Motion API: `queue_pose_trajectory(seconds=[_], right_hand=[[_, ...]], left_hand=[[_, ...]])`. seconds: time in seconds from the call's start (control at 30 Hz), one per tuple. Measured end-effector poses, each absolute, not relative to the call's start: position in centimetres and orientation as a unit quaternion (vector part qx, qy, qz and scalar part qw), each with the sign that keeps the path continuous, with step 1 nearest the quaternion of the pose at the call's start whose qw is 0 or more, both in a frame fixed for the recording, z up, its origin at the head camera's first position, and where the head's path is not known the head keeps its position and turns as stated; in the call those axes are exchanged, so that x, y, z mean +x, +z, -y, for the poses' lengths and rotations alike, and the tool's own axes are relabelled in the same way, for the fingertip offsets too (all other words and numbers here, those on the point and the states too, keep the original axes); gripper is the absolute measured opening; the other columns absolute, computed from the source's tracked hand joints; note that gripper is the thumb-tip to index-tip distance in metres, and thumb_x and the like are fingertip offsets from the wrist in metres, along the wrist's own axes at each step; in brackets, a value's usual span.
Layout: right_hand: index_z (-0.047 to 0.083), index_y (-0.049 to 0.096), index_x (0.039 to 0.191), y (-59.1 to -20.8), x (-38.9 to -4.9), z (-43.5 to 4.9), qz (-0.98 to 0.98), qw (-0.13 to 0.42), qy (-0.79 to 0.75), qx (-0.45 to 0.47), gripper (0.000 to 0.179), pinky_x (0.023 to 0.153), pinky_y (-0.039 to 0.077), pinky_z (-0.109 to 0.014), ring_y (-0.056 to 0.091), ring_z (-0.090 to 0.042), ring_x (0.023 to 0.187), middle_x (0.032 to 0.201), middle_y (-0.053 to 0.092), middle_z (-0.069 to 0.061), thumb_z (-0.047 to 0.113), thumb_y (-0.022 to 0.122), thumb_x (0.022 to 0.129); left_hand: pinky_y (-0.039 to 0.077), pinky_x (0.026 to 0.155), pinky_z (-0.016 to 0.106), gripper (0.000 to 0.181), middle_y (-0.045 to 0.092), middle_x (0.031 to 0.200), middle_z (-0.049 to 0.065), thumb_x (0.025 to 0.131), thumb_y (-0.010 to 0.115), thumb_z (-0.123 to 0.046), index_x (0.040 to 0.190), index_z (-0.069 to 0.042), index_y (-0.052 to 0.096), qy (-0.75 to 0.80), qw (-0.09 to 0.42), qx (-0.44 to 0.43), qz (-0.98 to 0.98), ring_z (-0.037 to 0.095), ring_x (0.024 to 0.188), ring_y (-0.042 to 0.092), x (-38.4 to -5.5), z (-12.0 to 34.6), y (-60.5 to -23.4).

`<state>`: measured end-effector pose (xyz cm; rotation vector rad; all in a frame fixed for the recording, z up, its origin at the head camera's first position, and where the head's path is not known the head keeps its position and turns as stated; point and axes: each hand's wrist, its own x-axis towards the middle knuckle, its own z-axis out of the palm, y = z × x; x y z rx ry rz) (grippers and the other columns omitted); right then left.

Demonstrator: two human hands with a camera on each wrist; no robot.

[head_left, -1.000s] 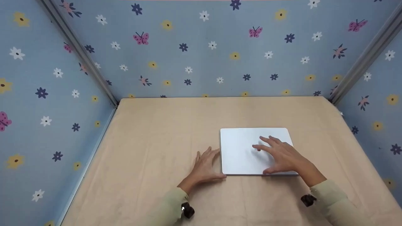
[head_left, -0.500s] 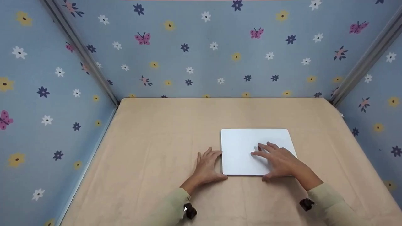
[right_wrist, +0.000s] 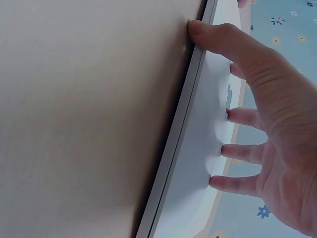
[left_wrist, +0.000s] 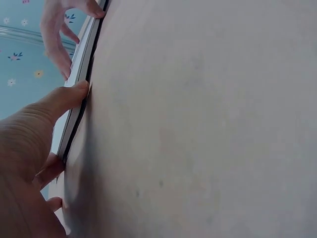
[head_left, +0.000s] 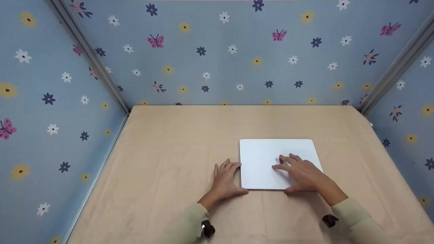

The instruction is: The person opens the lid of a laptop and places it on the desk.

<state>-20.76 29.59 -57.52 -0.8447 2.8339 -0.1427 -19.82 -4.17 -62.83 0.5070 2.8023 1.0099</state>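
Observation:
A closed silver laptop (head_left: 260, 162) lies flat on the cloth-covered table, right of the middle. My left hand (head_left: 225, 180) holds its near left corner, the thumb on the front edge and the fingers against the left side. The left wrist view shows that thumb touching the laptop's thin edge (left_wrist: 75, 115). Across the lid's right half, my right hand (head_left: 302, 173) grips with spread fingertips on top and the thumb at the front edge. In the right wrist view the seam between lid (right_wrist: 200, 119) and base looks shut. Part of a dark logo shows beside the right fingertips.
A beige cloth covers the table (head_left: 176, 145). Blue walls (head_left: 220, 67) with flowers and butterflies rise behind it and at both sides, with grey metal posts (head_left: 91, 57) in the corners. Small dark devices (head_left: 208, 229) sit at both wrists.
My right fingers have come down onto the lid and moved nearer its front edge. My left hand has closed in on the laptop's left side. The laptop stays flat.

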Motion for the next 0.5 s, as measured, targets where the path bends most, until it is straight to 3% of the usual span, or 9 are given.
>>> queue_pose_trajectory(seconds=[0.5], right_hand=[[0.027,0.063,0.157,-56.72,-20.79,-28.65,-0.955,0.124,-0.032,-0.268,0.088,0.104,0.058,-0.079,0.049,-0.062,0.158,0.175,0.05,-0.023,0.044,0.1,0.079]], left_hand=[[0.021,0.135,0.082,0.102,0.065,0.16,0.012,0.071,0.105,-0.05,0.154,-0.01,0.062,0.318,0.037,0.151,-0.935,0.044,0.166,0.043,-19.68,3.47,-63.02]])
